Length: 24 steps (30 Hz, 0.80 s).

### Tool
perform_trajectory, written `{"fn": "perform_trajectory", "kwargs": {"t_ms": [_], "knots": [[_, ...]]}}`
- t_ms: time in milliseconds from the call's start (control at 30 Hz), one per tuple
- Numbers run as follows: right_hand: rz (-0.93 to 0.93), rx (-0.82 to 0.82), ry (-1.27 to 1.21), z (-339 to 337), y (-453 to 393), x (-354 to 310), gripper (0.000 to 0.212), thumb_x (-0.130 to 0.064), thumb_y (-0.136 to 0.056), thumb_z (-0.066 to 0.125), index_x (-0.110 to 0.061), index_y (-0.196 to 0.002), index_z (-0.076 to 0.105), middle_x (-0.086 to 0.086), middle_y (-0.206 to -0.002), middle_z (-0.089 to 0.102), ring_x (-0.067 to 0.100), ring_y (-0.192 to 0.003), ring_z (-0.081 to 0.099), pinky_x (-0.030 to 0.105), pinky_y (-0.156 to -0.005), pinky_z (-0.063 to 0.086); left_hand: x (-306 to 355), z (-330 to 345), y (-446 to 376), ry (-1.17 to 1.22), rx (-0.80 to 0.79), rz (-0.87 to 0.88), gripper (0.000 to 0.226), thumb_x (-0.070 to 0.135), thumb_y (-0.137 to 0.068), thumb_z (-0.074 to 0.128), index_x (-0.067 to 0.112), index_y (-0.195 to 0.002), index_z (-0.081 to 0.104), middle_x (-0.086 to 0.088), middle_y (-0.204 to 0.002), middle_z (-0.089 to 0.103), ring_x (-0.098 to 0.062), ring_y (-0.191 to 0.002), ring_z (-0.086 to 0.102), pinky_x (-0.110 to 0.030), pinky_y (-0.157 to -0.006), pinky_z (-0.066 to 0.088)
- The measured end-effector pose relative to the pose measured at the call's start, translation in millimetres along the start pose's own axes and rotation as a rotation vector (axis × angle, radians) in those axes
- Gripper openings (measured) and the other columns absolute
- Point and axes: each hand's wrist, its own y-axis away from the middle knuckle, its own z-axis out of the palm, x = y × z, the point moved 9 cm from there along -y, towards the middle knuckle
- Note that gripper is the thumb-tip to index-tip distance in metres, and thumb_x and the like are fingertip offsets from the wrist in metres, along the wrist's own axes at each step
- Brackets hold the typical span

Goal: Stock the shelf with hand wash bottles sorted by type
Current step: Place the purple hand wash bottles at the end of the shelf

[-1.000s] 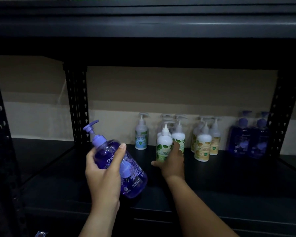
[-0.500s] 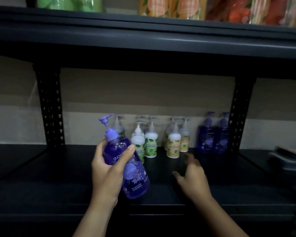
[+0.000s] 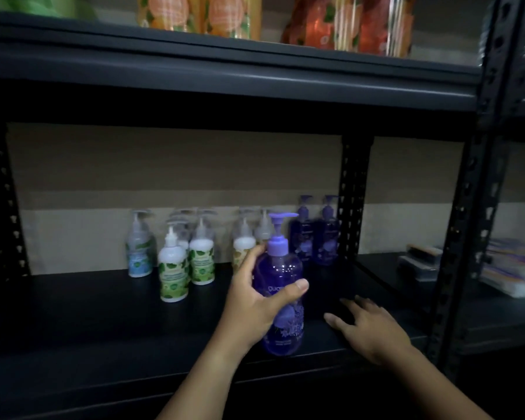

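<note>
Left hand: fingers curled around the body of a purple pump bottle, thumb pressed across its front, the other fingers wrapped behind on the left side. The bottle stands upright in this grasp, pump nozzle pointing right, its base low over the front part of the black shelf; whether the base touches the board cannot be told.

Right hand: empty, palm down, fingers spread loosely and extended forward, low over the shelf just right of the held bottle; contact with the board is unclear.

Behind the held bottle, at the back of the shelf, two dark purple bottles stand side by side next to a perforated black upright. To their left stand yellow-labelled white bottles, then green-labelled white bottles, then a single blue-labelled bottle, all upright.

Upper shelf: orange and red packs, blurred. The wall behind is beige; lighting is dim.
</note>
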Motion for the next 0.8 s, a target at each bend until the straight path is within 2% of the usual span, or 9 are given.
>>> {"fn": "perform_trajectory", "kwargs": {"t_ms": [100, 200, 333, 400, 500, 600, 700, 733, 800], "knots": [[0.014, -0.039, 0.032, 4.4, -5.2, 12.8, 0.08, -0.079, -0.093, 0.023, -0.036, -0.16, 0.02, 0.004, -0.17, 0.013, 0.022, -0.156, 0.01, 0.04, -0.126, 0.01, -11.0, 29.4, -12.1, -0.033, -0.049, 0.021, 0.062, 0.005, -0.072, 0.093, 0.031, -0.119, 0.063, 0.018, -0.11, 0.076, -0.004, -0.102, 0.072, -0.013, -0.087, 0.051], [0.029, -0.077, 0.062, 8.5, -14.2, 19.7, 0.076, -0.076, -0.095, 0.02, -0.039, -0.161, 0.011, 0.004, -0.171, 0.003, 0.022, -0.157, 0.0, 0.042, -0.127, 0.004, -25.7, 50.2, -26.8, -0.063, -0.07, 0.044, 0.064, 0.005, -0.072, 0.092, 0.033, -0.121, 0.063, 0.023, -0.114, 0.074, -0.002, -0.108, 0.071, -0.014, -0.092, 0.051], [0.036, -0.123, 0.07, 11.6, -24.4, 22.7, 0.068, -0.067, -0.1, 0.017, -0.04, -0.161, 0.004, 0.004, -0.171, -0.005, 0.024, -0.157, -0.006, 0.043, -0.127, 0.0, -53.8, 62.9, -46.8, -0.152, -0.041, 0.071, 0.068, 0.026, -0.069, 0.097, 0.032, -0.129, 0.065, 0.012, -0.127, 0.067, -0.007, -0.121, 0.064, -0.028, -0.107, 0.05], [0.037, -0.139, 0.065, 12.8, -27.9, 24.2, 0.067, -0.066, -0.1, 0.017, -0.041, -0.161, 0.003, 0.004, -0.17, -0.007, 0.024, -0.157, -0.008, 0.043, -0.127, -0.002, -64.0, 69.3, -55.6, -0.212, -0.027, 0.096, 0.073, 0.037, -0.068, 0.096, 0.03, -0.133, 0.064, 0.008, -0.132, 0.058, -0.003, -0.126, 0.056, -0.027, -0.112, 0.044], [0.045, -0.157, 0.061, 15.1, -32.0, 25.7, 0.067, -0.066, -0.1, 0.017, -0.041, -0.161, 0.001, 0.004, -0.17, -0.01, 0.024, -0.157, -0.011, 0.044, -0.126, -0.004, -77.5, 82.5, -71.5, -0.242, -0.031, 0.101, 0.077, 0.036, -0.067, 0.097, 0.028, -0.135, 0.063, 0.007, -0.129, 0.055, 0.0, -0.122, 0.054, -0.021, -0.109, 0.043], [0.05, -0.164, 0.065, 15.7, -35.8, 25.9, 0.065, -0.064, -0.101, 0.015, -0.041, -0.161, 0.0, 0.004, -0.17, -0.012, 0.026, -0.156, -0.013, 0.044, -0.126, -0.005, -90.4, 91.9, -90.7, -0.305, 0.003, 0.107, 0.084, 0.032, -0.063, 0.099, 0.026, -0.138, 0.06, 0.007, -0.129, 0.054, -0.007, -0.121, 0.054, -0.019, -0.103, 0.043], [0.053, -0.167, 0.068, 16.9, -42.2, 26.7, 0.063, -0.062, -0.103, 0.014, -0.041, -0.16, -0.001, 0.005, -0.169, -0.013, 0.026, -0.156, -0.014, 0.045, -0.126, -0.007, -107.4, 98.4, -108.4, -0.278, 0.052, 0.091, 0.086, 0.027, -0.062, 0.1, 0.026, -0.135, 0.054, 0.007, -0.131, 0.055, -0.009, -0.118, 0.057, -0.009, -0.095, 0.044], [0.058, -0.168, 0.069, 17.4, -44.4, 27.7, 0.063, -0.061, -0.103, 0.014, -0.041, -0.16, -0.002, 0.005, -0.169, -0.014, 0.026, -0.156, -0.015, 0.045, -0.126, -0.007, -113.4, 99.7, -113.4, -0.258, 0.076, 0.077, 0.088, 0.025, -0.061, 0.1, 0.027, -0.135, 0.052, 0.006, -0.132, 0.056, -0.01, -0.118, 0.058, -0.01, -0.094, 0.046], [0.069, -0.172, 0.07, 18.3, -48.5, 29.3, 0.063, -0.061, -0.103, 0.015, -0.041, -0.16, -0.002, 0.004, -0.169, -0.015, 0.026, -0.156, -0.015, 0.045, -0.126, -0.008, -125.9, 101.6, -122.6, -0.251, 0.12, 0.059, 0.09, 0.027, -0.061, 0.1, 0.026, -0.136, 0.05, 0.004, -0.134, 0.058, -0.013, -0.12, 0.061, -0.022, -0.098, 0.052]]}}
